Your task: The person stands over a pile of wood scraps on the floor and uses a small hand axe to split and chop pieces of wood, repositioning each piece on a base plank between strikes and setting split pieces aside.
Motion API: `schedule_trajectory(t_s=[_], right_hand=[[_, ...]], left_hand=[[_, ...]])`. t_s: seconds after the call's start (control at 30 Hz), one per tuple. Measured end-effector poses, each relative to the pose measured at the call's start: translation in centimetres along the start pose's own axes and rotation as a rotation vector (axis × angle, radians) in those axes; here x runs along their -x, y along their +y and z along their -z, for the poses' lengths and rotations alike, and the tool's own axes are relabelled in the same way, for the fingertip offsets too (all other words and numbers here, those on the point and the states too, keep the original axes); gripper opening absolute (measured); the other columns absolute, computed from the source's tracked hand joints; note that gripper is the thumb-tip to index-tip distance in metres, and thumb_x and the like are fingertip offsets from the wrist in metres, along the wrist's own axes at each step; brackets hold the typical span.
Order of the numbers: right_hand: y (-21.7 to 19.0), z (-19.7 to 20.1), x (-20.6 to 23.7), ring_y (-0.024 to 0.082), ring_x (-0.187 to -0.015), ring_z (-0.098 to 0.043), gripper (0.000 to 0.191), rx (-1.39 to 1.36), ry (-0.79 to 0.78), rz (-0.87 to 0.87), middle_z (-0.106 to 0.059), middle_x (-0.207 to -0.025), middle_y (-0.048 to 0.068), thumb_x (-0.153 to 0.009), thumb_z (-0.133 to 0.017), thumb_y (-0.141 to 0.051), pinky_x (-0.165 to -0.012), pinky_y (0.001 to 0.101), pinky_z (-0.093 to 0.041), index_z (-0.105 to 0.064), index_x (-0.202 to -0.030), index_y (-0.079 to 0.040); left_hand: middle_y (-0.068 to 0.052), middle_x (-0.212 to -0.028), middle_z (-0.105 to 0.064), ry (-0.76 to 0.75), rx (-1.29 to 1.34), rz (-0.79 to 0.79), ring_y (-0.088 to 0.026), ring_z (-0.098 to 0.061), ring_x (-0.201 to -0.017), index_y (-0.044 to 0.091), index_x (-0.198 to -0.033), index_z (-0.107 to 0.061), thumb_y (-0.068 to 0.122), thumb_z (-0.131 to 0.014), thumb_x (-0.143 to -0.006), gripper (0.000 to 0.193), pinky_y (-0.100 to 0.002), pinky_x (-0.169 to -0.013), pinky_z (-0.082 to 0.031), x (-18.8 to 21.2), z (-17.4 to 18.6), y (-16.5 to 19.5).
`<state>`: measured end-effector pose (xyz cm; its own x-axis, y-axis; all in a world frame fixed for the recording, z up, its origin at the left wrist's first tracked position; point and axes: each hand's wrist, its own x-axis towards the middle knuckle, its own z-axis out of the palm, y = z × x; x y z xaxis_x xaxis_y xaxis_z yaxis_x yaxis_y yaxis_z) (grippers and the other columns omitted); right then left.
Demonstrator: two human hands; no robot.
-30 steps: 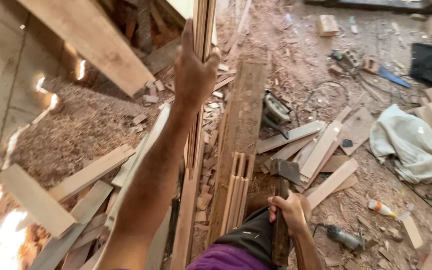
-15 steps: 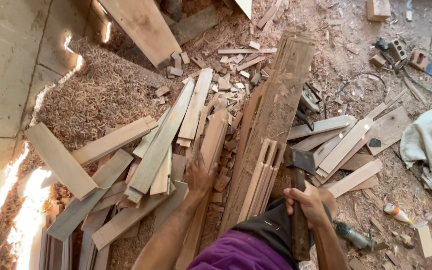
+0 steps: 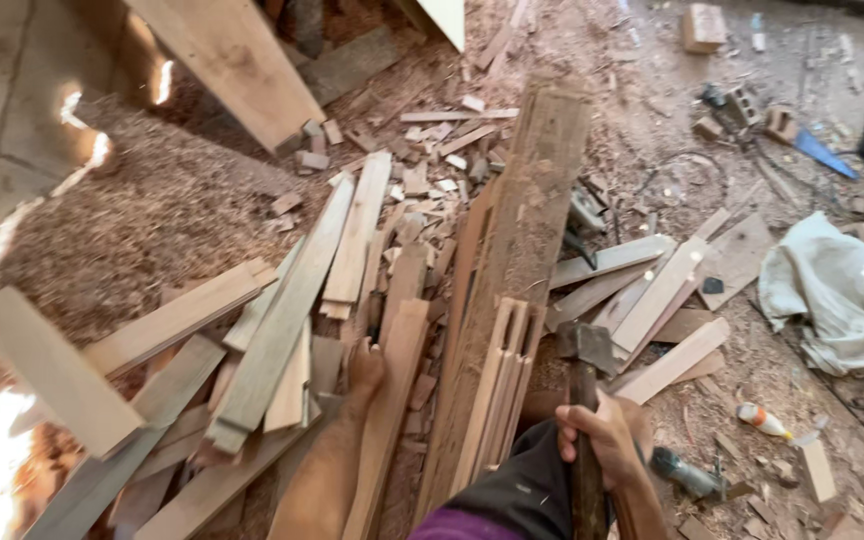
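A: Right hand (image 3: 604,432)?

B: Fingers wrapped tight round the wooden handle of a hammer (image 3: 584,400). Dark metal head up, away from the body, handle running down toward the bottom edge. Head sits just beside the grooved slat bundle (image 3: 500,385).

A: Left hand (image 3: 364,368)?

B: Reaching down onto a narrow wooden strip (image 3: 392,400) in the scrap pile. Fingers curled over its upper end, touching it. Can't tell if it's a full grip, the fingertips are hidden behind the wood.

A: Where's that strip?

B: Lower middle, lying lengthwise between the loose pale boards (image 3: 282,320) on the left and the long rough plank (image 3: 527,230) on the right.

A: Around it?

B: Sawdust heap (image 3: 152,200) upper left, offcut chips near the top centre. Flat slats (image 3: 662,300) fanned out right of the plank. Crumpled whitish cloth (image 3: 832,300) far right, well apart from both hands. Small bottle with an orange tip (image 3: 764,420) on the floor near the right hand. Dark knee at the bottom, between the arms.
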<state>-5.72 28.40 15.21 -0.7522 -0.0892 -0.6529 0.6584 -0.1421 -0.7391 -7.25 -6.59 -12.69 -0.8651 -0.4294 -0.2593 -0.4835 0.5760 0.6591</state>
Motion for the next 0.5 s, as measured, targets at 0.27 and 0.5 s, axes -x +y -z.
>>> schedule_trajectory(t_s=[0.27,0.5], right_hand=[[0.0,0.4,-0.6,0.018,-0.044,-0.054,0.030,-0.193,-0.165,0.085,-0.053,-0.064,0.009,-0.079,-0.069,-0.008,-0.043,0.0297,-0.047,-0.046,-0.097,-0.002],[0.4,0.9,-1.4,0.018,-0.044,-0.052,0.032,-0.248,-0.151,-0.007,-0.052,-0.065,0.009,-0.080,-0.070,-0.010,-0.044,0.0296,-0.045,-0.045,-0.096,0.000]], left_hand=[[-0.032,-0.136,-0.061,-0.129,0.064,0.491,-0.047,-0.058,-0.127,-0.005,-0.136,-0.060,0.041,-0.063,-0.094,0.062,-0.051,-0.109,-0.046,-5.9,-2.2,2.5],[-0.026,-0.121,-0.071,-0.200,0.275,0.360,-0.040,-0.068,-0.116,-0.003,-0.128,-0.067,0.039,-0.075,-0.086,0.059,-0.046,-0.100,-0.052,-6.4,-3.2,1.0]])
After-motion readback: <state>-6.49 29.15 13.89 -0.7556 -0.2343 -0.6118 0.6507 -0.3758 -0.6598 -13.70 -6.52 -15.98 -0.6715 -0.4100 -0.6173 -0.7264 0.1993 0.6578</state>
